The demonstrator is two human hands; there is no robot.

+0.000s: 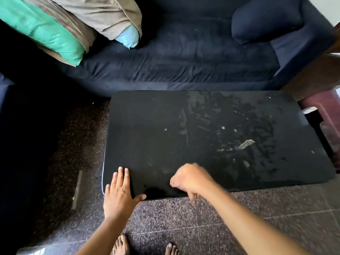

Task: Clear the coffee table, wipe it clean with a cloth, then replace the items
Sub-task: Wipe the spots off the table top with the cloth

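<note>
Black glossy rectangular bench [156,126] sits just in front of a dark navy fabric sofa [184,57], w/ speckled brown stone floor tiles [184,218] around it. Head view only. Nothing stands on the top, so clearing looks done. The right half is smeared and dusty, w/ a pale grey torn scrap [246,143] and small white specks near it; the left half looks cleaner.

Left hand [119,188] lies flat on the near-left corner, fingers straight and together, thumb out over the front edge. Right hand [191,179] is at the front edge, knuckles up, fingers curled down to the top and blurred. No cloth is visible, so I can't tell if anything is pinched under them.

Risks:
- A fast sweep across the dirty right side prob. flicks the scrap and grit onto the floor by the bare feet [120,245].
- The flat palm likely leaves prints on the gloss.
- A dry or too-small cloth would just spread the smears.
</note>
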